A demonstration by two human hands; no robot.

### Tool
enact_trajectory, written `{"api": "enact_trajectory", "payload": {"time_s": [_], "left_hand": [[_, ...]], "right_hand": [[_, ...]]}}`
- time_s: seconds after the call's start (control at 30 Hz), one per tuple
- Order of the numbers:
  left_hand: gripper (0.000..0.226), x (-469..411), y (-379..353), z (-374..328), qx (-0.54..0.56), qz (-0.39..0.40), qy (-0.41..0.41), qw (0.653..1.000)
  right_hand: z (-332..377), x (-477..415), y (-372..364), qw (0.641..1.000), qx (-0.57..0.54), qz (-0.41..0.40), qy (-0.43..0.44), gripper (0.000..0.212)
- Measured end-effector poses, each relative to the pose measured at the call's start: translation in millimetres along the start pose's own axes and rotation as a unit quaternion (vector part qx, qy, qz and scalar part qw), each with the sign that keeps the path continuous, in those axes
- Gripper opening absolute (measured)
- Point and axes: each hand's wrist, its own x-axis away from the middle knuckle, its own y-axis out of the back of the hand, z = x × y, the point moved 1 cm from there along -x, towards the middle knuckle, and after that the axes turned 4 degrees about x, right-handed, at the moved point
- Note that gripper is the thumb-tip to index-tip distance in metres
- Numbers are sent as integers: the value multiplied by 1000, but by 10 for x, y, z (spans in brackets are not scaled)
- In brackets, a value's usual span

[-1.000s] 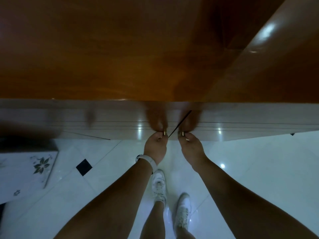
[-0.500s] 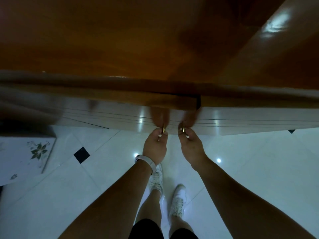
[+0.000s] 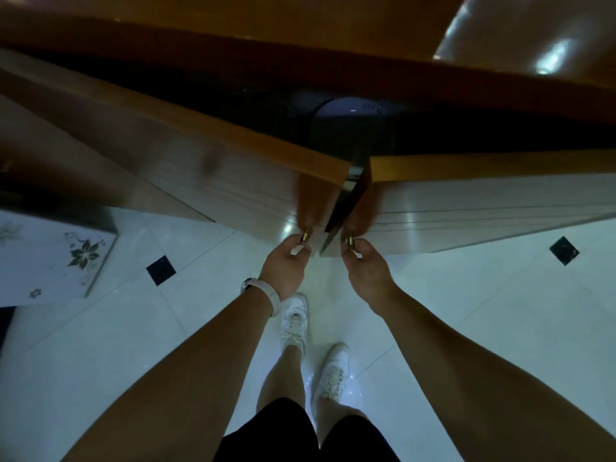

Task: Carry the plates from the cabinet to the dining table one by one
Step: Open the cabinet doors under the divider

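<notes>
Hands at a low wooden cabinet [image 3: 433, 41]: the person's left hand [image 3: 285, 266] has its grip pinched shut on the small brass knob [image 3: 305, 235] of the left-hand pale wooden door [image 3: 186, 181], while the right hand [image 3: 365, 273] is closed in the same way on the matching brass knob [image 3: 351, 241] of the right-hand pale door [image 3: 483, 208]. Both doors stand partly swung out toward the camera, with a dark gap between their inner edges. Inside the shadowed cabinet, behind that gap, sits a dark rounded object with a pale glossy top [image 3: 350, 110]; whether it is a stack of plates cannot be told, and no plate is clearly visible. A white wristband [image 3: 266, 291] circles the left wrist. Below, white sneakers [image 3: 295, 323] stand on a glossy white tiled floor [image 3: 500, 328] with small black diamond insets. At the left edge is a white panel printed with a dark flower pattern [image 3: 50, 258].
</notes>
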Motion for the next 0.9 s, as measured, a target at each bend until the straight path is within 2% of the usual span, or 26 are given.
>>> {"api": "enact_trajectory", "payload": {"time_s": [0.07,0.17,0.33,0.7,0.83,0.9], "left_hand": [[17,74,-10,66,-20,-3,-10,1000],[25,217,-8,216,-52,-25,-19,998],[32,482,69,432,-86,-51,-37,994],[21,941,365,751,-95,-66,-35,993],[29,1044,508,861,-112,-68,-24,991],[36,1093,584,905,-117,-83,-29,989]], "right_hand": [[-67,58,-3,1000,-4,-2,6,13],[-187,146,5,1000,8,7,20,20],[-376,306,36,999,23,22,37,18],[-939,783,108,996,84,-2,33,12],[-1081,935,92,991,125,-25,28,43],[-1136,1007,70,990,126,-60,22,46]]}}
